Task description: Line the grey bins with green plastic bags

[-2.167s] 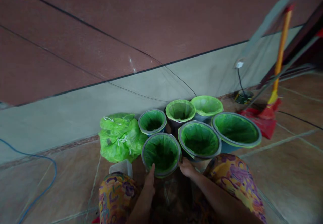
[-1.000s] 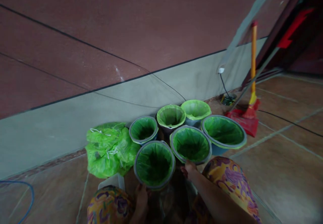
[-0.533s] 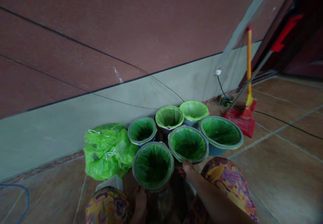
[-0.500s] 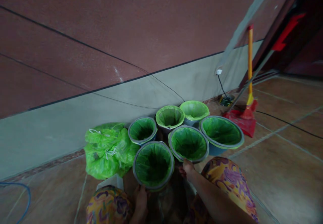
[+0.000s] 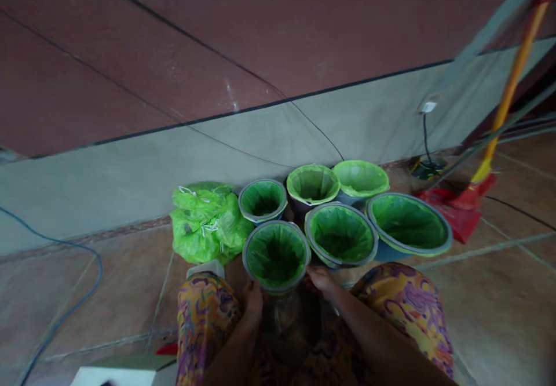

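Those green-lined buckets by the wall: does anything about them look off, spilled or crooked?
Nothing stands out. All six green-lined buckets stand upright, clustered against the wall, with nothing visibly spilled. A heap of green bags lies left of them. The left hand and right hand are at the nearest bucket.

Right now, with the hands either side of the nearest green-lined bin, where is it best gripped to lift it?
Probably by the outer wall just under the grey rim of the nearest bin, one hand per side from the near side. Left hand and right hand already flank it. Neighbouring bins crowd its far side, and the flared rim should stop hands slipping upward.
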Demonstrator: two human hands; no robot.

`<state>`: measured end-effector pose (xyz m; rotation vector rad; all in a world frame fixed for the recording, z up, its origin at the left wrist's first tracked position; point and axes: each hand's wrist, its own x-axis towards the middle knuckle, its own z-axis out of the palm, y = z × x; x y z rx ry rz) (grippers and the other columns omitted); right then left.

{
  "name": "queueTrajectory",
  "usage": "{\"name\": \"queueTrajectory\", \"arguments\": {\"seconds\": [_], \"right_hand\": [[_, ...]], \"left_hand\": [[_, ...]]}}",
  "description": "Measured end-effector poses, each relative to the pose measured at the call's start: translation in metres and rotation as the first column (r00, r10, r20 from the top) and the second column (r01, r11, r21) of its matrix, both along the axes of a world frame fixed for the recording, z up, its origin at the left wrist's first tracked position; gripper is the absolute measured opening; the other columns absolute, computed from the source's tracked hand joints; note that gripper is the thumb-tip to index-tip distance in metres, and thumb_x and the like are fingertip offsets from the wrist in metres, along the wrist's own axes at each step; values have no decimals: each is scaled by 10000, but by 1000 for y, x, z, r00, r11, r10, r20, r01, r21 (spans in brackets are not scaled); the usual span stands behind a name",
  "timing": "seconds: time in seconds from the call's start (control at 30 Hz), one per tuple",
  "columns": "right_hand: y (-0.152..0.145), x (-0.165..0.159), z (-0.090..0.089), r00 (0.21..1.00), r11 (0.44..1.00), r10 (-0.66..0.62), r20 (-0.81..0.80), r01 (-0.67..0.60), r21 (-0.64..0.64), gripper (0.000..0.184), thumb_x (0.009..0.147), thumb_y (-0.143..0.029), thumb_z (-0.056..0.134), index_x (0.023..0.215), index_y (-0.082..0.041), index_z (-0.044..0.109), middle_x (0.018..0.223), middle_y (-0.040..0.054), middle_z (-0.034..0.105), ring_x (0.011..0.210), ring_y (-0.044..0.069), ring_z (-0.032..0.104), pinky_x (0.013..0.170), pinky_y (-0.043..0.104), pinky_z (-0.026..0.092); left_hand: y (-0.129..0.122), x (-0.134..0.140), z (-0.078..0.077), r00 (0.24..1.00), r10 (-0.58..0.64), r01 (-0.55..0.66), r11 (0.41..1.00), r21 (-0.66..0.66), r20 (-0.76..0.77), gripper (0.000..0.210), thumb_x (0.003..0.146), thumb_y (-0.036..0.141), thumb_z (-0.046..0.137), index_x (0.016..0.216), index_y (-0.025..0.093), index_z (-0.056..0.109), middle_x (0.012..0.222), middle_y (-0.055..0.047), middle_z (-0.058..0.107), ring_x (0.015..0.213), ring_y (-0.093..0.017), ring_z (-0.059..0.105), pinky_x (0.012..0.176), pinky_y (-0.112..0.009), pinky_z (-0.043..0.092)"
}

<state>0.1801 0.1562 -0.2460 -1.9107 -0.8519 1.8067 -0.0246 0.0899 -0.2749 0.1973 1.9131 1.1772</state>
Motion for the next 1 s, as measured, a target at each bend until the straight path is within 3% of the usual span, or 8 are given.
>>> {"name": "queueTrajectory", "arguments": {"seconds": [0.27,0.5,0.73,1.0], "right_hand": [[4,3,-12,998,1000,19,60,-19,-5,219,948,-312,511,813,-162,596,587,-14,608,470,106,547,469,216,392],[4,0,-13,992,999,53,112,-54,1,226,959,-290,492,776,-173,553,590,-26,577,468,101,540,462,221,395],[-1,0,-12,996,999,38,79,-39,22,267,978,-318,450,761,-185,531,586,-27,566,462,99,520,480,228,420],[-3,-3,-18,998,1000,-10,60,9,23,221,969,-330,456,873,-171,575,577,-18,588,457,105,544,457,210,392]], "left_hand": [[0,6,-3,1000,-13,14,999,-49,6,192,905,289,606,789,136,617,556,68,579,420,-74,535,459,-213,467],[-2,4,-9,997,-75,77,992,-104,21,235,944,353,574,931,126,635,720,33,627,540,-66,563,530,-216,505],[-3,4,-16,996,-90,89,992,-89,-12,257,933,377,585,933,127,646,784,10,661,626,-91,612,604,-253,537],[-8,7,-14,995,-76,73,997,-38,-69,203,918,312,610,897,114,649,713,18,652,549,-81,591,565,-242,523]]}}
